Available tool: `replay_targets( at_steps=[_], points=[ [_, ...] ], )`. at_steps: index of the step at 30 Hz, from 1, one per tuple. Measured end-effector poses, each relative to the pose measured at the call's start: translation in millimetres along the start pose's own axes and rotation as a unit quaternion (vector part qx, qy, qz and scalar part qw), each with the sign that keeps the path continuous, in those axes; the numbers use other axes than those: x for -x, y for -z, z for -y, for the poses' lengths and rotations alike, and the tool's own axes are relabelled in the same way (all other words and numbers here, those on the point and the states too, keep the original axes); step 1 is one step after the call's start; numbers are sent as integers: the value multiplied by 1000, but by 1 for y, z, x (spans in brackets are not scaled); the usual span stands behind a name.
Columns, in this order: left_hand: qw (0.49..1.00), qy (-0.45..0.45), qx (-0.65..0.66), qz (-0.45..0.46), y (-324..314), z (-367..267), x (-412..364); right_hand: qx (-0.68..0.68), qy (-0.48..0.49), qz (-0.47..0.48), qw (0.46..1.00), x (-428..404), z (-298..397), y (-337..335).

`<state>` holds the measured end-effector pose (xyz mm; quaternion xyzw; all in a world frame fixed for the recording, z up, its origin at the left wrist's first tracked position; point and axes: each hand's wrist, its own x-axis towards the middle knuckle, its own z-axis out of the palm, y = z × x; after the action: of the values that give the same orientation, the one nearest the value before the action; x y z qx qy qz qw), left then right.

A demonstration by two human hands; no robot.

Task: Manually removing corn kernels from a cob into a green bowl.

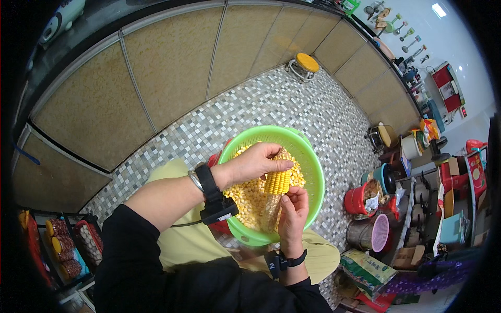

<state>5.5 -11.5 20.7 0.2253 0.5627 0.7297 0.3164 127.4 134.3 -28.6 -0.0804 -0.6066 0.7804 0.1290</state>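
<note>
A partly shelled ear of corn (277, 181) is held over a green plastic colander (315, 168). Yellow kernels still cover its upper part, while the lower part is a bare cob. My left hand (260, 162) grips the ear near its upper tip, thumb across the front. Lower down, my right hand (294, 213) has thumb and fingertips against the ear's side, where kernels meet bare cob. Loose corn kernels (244, 199) fill much of the colander beneath both hands. Part of a red container (220, 227) shows under the colander, in front of my knees.
Tiled floor (235, 113) surrounds the colander, with cabinets (176, 58) beyond. A yellow-topped stool (307, 62) stands at the far corner. To the right are a red bucket (355, 201), a pink basket (380, 232) and a loaded shelf (407, 219). Jars (62, 242) sit at lower left.
</note>
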Motion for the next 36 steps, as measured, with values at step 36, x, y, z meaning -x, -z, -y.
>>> replay_targets(
  at_steps=[36],
  points=[
    [995, -5, -5, 98, 12, 2, -2, -73, -67, 2, 995, 3, 0, -1]
  ],
)
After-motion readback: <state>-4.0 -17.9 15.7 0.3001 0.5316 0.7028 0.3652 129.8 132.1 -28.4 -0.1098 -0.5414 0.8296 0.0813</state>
